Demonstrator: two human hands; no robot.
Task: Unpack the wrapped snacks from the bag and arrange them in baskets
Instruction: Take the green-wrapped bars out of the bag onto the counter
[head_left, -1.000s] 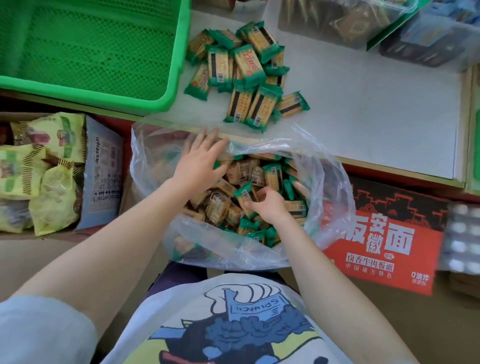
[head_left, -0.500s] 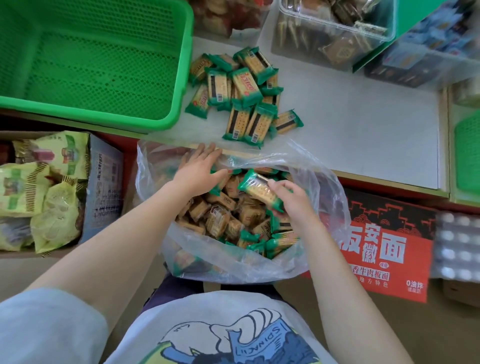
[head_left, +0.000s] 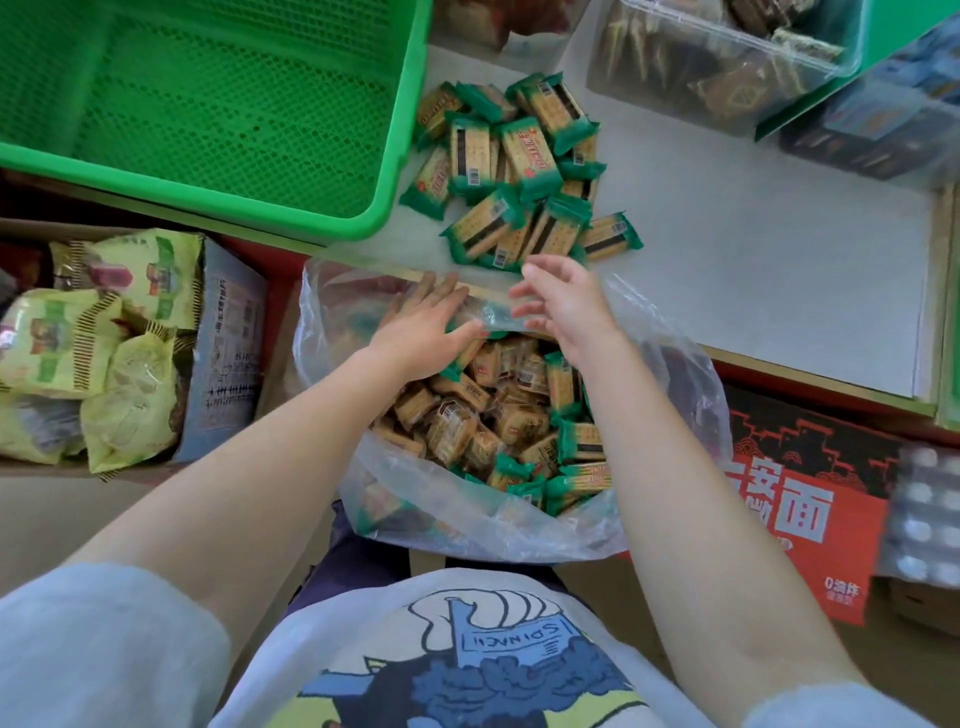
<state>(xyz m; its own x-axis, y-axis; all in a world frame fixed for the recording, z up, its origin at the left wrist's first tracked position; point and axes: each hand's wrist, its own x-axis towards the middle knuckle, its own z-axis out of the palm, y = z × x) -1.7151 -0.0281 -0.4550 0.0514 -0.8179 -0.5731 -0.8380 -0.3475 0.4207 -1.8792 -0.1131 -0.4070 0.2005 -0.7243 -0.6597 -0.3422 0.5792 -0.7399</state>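
Note:
A clear plastic bag (head_left: 467, 525) sits in front of me, holding several green-and-gold wrapped snacks (head_left: 498, 415). My left hand (head_left: 421, 327) lies with straight fingers on the bag's far rim. Just past that rim, my right hand (head_left: 566, 306) hovers with its fingers loosely spread and holds nothing. Beyond it, a pile of the same snacks (head_left: 519, 171) lies on the white tabletop (head_left: 753, 270). The green mesh basket (head_left: 208, 200) stands at the back left with nothing in it.
Clear bins of dark snacks (head_left: 717, 57) stand at the back right. A cardboard box of yellow-green packets (head_left: 93, 338) is on my left. To my right are a red printed carton (head_left: 800, 499) and a blister tray (head_left: 924, 519).
My right hand lifted a snack out of the bag, moved toward the pile on the table, and now holds nothing. My left hand stayed on the bag's rim.

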